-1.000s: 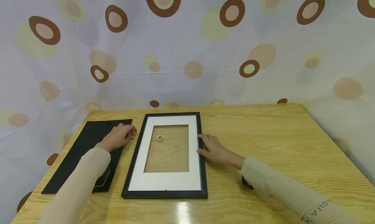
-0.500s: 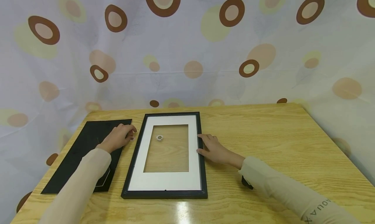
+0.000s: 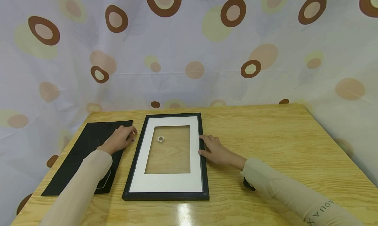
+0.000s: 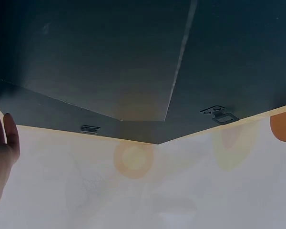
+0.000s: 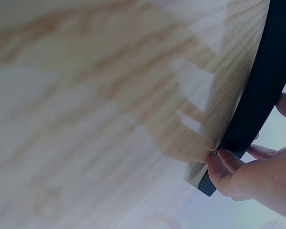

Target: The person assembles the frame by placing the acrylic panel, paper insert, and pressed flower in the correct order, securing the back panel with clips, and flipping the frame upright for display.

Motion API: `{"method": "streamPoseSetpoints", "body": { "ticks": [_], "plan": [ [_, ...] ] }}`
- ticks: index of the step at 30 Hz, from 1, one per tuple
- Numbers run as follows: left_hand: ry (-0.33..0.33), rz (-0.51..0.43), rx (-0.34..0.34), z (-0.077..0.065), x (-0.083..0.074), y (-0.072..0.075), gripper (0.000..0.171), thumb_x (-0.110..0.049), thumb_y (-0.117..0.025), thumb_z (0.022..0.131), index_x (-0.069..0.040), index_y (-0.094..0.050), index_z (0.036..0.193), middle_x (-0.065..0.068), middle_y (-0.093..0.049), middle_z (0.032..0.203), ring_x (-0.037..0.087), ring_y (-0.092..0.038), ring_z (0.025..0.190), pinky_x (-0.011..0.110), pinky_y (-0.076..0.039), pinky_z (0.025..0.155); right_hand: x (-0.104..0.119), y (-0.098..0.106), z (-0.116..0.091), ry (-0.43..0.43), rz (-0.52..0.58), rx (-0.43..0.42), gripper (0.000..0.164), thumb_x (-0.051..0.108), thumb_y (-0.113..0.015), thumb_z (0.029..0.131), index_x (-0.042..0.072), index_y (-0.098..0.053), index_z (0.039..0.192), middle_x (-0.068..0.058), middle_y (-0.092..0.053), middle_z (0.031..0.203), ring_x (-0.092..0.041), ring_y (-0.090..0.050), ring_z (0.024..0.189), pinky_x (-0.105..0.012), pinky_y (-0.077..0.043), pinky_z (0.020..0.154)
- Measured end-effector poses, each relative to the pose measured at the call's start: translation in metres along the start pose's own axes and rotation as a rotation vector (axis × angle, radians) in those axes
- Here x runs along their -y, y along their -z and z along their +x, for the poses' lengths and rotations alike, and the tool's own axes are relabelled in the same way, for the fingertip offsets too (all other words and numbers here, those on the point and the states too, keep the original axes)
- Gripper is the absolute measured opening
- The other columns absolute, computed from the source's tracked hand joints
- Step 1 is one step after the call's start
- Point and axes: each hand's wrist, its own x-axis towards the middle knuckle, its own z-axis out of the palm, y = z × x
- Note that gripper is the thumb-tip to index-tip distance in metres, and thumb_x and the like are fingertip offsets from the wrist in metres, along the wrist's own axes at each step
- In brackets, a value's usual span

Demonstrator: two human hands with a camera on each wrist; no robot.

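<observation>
A black picture frame (image 3: pixel 165 196) lies flat on the wooden table. Inside it is a white mat (image 3: pixel 177 183) around a see-through window, with a small white daisy (image 3: pixel 160 139) near the window's upper left. My right hand (image 3: pixel 217 150) rests its fingertips and thumb on the frame's right side. The right wrist view shows the fingers touching the black edge. My left hand (image 3: pixel 118 139) is over the upper right of a black backing board (image 3: pixel 88 144), its fingers loosely bent. A tiny pale thing (image 3: pixel 133 140) shows by its thumb; its kind is hard to tell.
In the left wrist view the board has metal clips (image 4: pixel 221 115) near its edges and a folded stand panel (image 4: pixel 109 71). A patterned curtain (image 3: pixel 195 55) hangs behind the wooden table (image 3: pixel 265 137). A black wrist strap (image 3: pixel 249 185) shows under the right cuff.
</observation>
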Motion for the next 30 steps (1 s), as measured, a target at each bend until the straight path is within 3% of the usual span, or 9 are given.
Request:
{"method": "streamPoseSetpoints", "body": {
  "ticks": [9, 19, 30],
  "plan": [
    [-0.019, -0.025, 0.017, -0.0037, -0.0006, 0.0031, 0.019, -0.006, -0.059, 0.087, -0.004, -0.057, 0.106, 0.003, -0.058, 0.083, 0.019, -0.047, 0.076, 0.038, -0.043, 0.069, 0.0002, 0.0000, -0.0001, 0.001, 0.007, 0.008, 0.057, 0.023, -0.053, 0.093, -0.002, -0.029, 0.139, -0.026, -0.034, 0.139, -0.042, -0.031, 0.127, -0.054, -0.031, 0.102],
    [0.020, -0.059, 0.020, -0.0032, -0.0001, 0.0052, 0.019, -0.005, -0.059, 0.087, -0.004, -0.058, 0.106, 0.004, -0.058, 0.086, 0.021, -0.047, 0.081, 0.038, -0.043, 0.073, 0.0004, 0.0000, -0.0001, 0.000, 0.003, 0.003, 0.057, 0.022, -0.053, 0.093, -0.002, -0.030, 0.139, -0.027, -0.034, 0.138, -0.042, -0.032, 0.126, -0.054, -0.032, 0.102],
    [-0.033, -0.047, 0.023, -0.0044, -0.0036, 0.0070, 0.020, 0.000, -0.061, 0.084, -0.003, -0.058, 0.104, 0.004, -0.059, 0.082, 0.021, -0.051, 0.080, 0.042, -0.046, 0.074, 0.0006, 0.0004, 0.0000, -0.003, -0.004, 0.004, 0.057, 0.022, -0.053, 0.093, -0.002, -0.030, 0.139, -0.026, -0.034, 0.138, -0.042, -0.032, 0.127, -0.053, -0.032, 0.102]
  ]
}}
